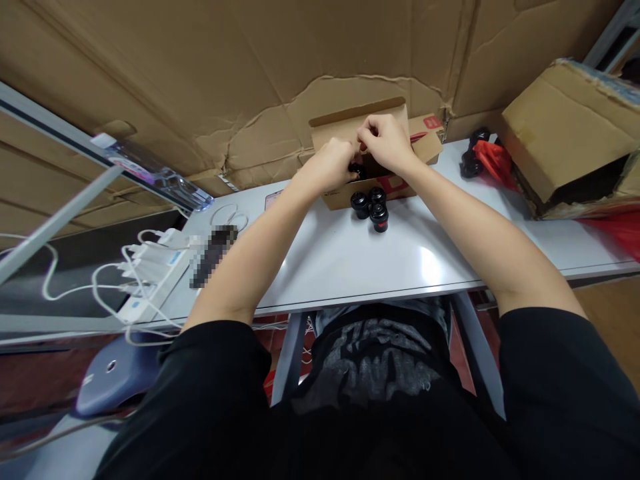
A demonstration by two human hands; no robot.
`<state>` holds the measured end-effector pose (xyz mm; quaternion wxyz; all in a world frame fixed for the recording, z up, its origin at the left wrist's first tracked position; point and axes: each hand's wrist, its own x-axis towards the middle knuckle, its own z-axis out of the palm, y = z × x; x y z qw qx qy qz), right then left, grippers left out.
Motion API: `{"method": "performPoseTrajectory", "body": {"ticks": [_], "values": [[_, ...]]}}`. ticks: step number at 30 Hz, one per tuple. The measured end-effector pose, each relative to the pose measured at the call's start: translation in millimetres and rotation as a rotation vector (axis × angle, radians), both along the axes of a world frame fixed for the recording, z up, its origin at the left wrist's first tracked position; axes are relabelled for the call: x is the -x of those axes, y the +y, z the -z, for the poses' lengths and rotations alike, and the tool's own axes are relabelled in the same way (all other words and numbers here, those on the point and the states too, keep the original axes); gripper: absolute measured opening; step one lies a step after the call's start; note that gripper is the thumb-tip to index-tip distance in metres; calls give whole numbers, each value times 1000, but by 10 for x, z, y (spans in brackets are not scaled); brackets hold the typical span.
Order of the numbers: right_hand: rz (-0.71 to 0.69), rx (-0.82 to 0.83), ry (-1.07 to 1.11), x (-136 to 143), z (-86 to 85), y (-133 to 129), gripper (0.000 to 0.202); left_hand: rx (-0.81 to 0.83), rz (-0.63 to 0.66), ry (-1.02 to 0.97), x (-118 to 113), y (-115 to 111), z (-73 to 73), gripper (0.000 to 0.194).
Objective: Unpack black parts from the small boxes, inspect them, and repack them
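An open cardboard box (345,196) stands at the back of the white table, its lid raised behind. My left hand (336,162) reaches over the box's left part with curled fingers around a black cylindrical piece (357,172), partly hidden. Close beside it, my right hand (383,137) hovers over the box opening, thumb and fingers pinched together; whatever they hold is too small to make out. Three black round-capped pieces (379,215) stand together on the table just in front of the box.
At the left are a power strip (155,273) with white cables, a blurred dark object (214,255) and a plastic bottle (160,177). A large carton (565,133), red plastic (495,160) and black pieces (471,160) lie right. Cardboard (250,60) lines the back.
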<state>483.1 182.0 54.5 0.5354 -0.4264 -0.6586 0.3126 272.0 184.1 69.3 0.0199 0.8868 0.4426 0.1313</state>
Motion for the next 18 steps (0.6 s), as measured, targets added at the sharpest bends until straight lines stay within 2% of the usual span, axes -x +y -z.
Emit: {"method": "performPoseTrajectory", "body": {"ticks": [2,5,8,10,13,16,18], "values": [[2,0,-2,-5,-3,-13,42,-8,-27,68,-42,-62,-55,22],[10,10,-12,-16,-13,-14,40,-26,2,77,-65,-263,-230,28],[14,3,-32,-25,-20,-13,42,-86,26,-22,-31,-609,-434,29],[8,-5,-37,-27,-21,-21,44,-116,50,-60,0,-877,-505,31],[-17,-4,-28,-33,-22,-51,45,-78,82,57,25,-1232,-435,32],[-34,11,-8,-46,-24,-90,46,-15,55,224,38,-1455,-222,45],[-33,12,0,-55,-22,-101,42,37,1,248,61,-1525,-85,49]]}}
